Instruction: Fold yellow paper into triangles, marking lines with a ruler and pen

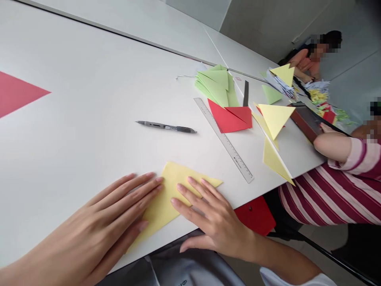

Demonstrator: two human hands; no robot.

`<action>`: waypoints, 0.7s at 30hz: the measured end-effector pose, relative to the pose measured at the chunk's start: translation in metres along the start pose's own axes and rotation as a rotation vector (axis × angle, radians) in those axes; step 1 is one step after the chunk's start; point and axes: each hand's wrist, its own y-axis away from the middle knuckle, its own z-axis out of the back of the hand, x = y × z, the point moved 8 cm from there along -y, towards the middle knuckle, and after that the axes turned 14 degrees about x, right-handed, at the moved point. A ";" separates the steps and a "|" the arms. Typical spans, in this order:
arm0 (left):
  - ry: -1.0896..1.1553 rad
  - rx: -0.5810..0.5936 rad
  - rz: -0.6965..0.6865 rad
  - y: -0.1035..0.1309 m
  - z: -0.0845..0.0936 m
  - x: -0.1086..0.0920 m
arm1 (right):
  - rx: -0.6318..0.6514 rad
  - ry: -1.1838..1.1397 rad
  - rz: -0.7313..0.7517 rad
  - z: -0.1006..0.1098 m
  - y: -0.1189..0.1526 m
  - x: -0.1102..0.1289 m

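Note:
A yellow sheet of paper (175, 174) lies on the white table near its front edge, tapering to a point at the right. My left hand (110, 218) rests flat along its left side, fingers stretched out and covering part of it. On its right part lies my right hand (211, 214), fingers spread and the thumb apart, off the table's edge. Beyond the sheet is a grey pen (166, 127), lying flat. A clear plastic ruler (226, 143) slants to the right of the pen, its middle beside a red folded paper (232, 119).
Green paper pieces (214, 83) form a stack behind the ruler. Yellow triangles (276, 117) lie further right. A pink paper point (20, 93) shows at far left. A person in a striped shirt (333, 190) sits at right by a dark box (306, 119); another person (306, 59) sits farther back.

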 end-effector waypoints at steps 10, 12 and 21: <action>0.501 0.013 0.383 0.019 0.013 0.026 | -0.419 -0.323 0.077 0.046 0.004 -0.005; 0.610 0.017 0.439 0.016 0.015 0.029 | -0.525 -0.467 -0.111 0.060 0.002 -0.033; 1.207 0.010 0.387 -0.006 0.012 0.019 | -0.282 -1.010 -0.330 0.031 -0.042 -0.074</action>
